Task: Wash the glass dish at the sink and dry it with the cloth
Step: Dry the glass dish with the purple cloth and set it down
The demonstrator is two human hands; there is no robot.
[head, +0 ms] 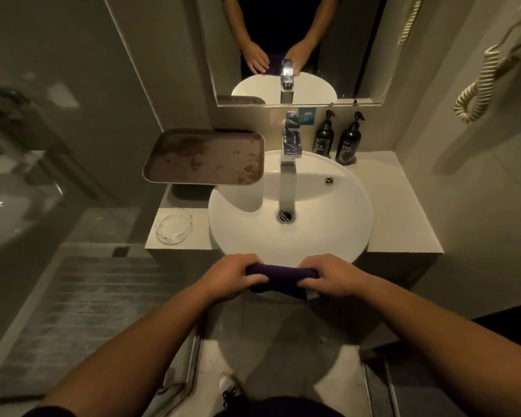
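Note:
A round clear glass dish (174,225) rests on the counter just left of the white basin (352,224). A dark purple cloth (282,279) is bunched into a roll in front of the basin's near rim. My left hand (235,275) grips its left end and my right hand (325,276) grips its right end. Both hands are well to the right of the dish and nearer to me, touching only the cloth. The chrome tap (290,145) stands at the back of the basin; no water runs from it.
A brown stained tray (205,156) sits raised at the back left, overhanging the basin's edge. Two dark pump bottles (337,138) stand behind the basin to the right. A mirror (298,49) hangs above. A coiled cord (478,82) hangs on the right wall.

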